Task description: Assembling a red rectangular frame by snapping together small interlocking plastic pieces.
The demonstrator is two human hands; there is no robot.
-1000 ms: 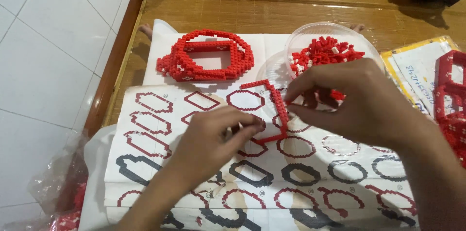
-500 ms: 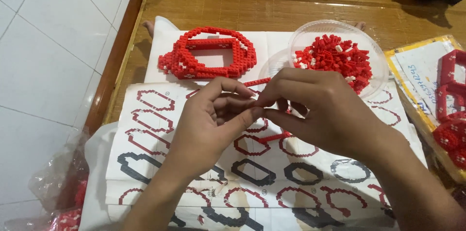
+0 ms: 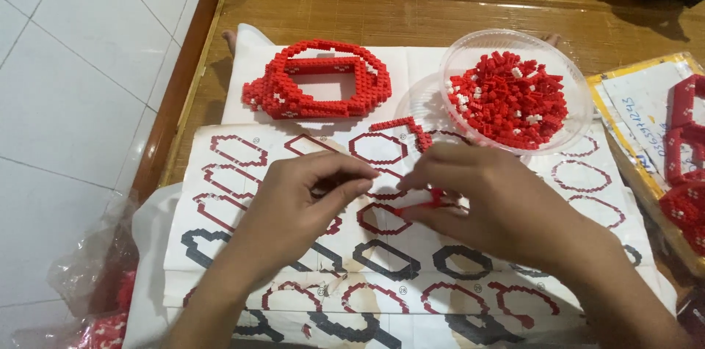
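My right hand (image 3: 507, 209) and my left hand (image 3: 294, 209) meet over a printed sheet (image 3: 242, 173) of red and black ring outlines. Between them is a thin red brick ring (image 3: 400, 126). Its top edge shows above my right fingers and its lower edge is pinched under my right thumb. My left fingertips are closed at the ring's left side. A larger built red brick frame (image 3: 316, 83) with white studs lies on the sheet behind the hands.
A clear round bowl (image 3: 514, 35) of loose red and white bricks stands at the back right. More red built pieces (image 3: 687, 136) rest on a yellow-edged sheet (image 3: 631, 99) at the right. Plastic bags (image 3: 88, 283) lie on white tiles at the left, past the wooden table's edge.
The ring has come down from an upright hold to lying low over the sheet. Both hands have dropped toward me, uncovering the bowl.
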